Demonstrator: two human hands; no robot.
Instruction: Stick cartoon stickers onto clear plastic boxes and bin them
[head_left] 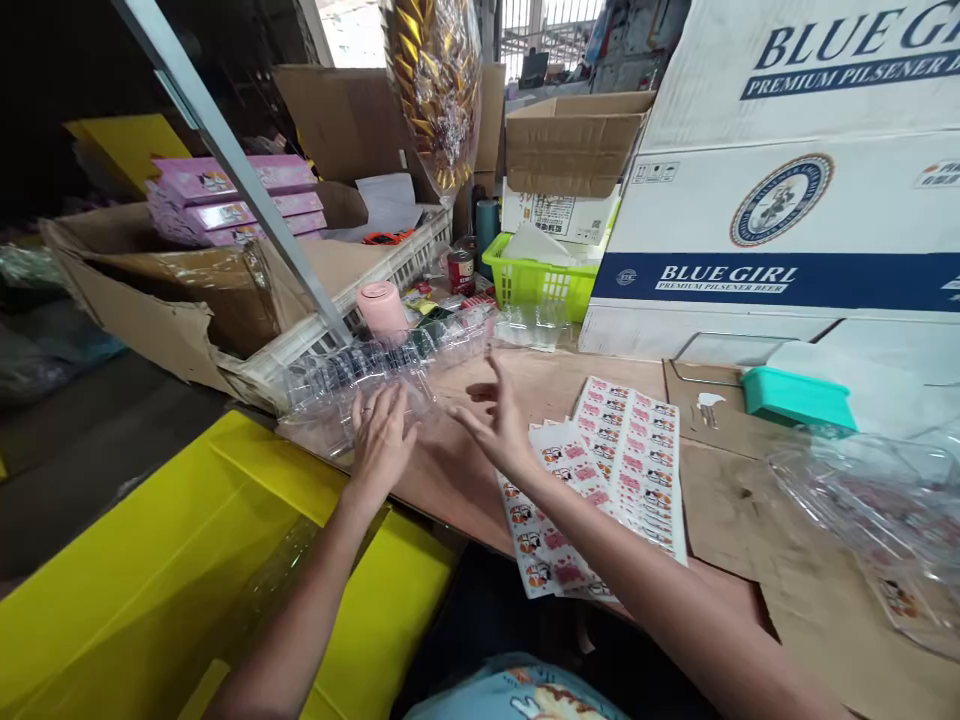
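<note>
My left hand (pixel 381 437) lies flat on the near end of a stack of clear plastic blister trays (pixel 352 385) on the brown table (pixel 465 470), fingers together and pressing on the plastic. Just to its right, my right hand (pixel 495 418) hovers over the table with its fingers spread and nothing in it. Under my right forearm lie sheets of pink and white stickers (pixel 622 460), fanned out toward the near table edge.
A yellow box (pixel 150 560) stands low at the left. Behind the trays are a white crate (pixel 375 280), a pink cylinder (pixel 381 308) and a green basket (pixel 536 275). A large Blue Girl carton (pixel 787 200) walls off the right. A teal box (pixel 799 398) and more clear plastic (pixel 870 500) lie at right.
</note>
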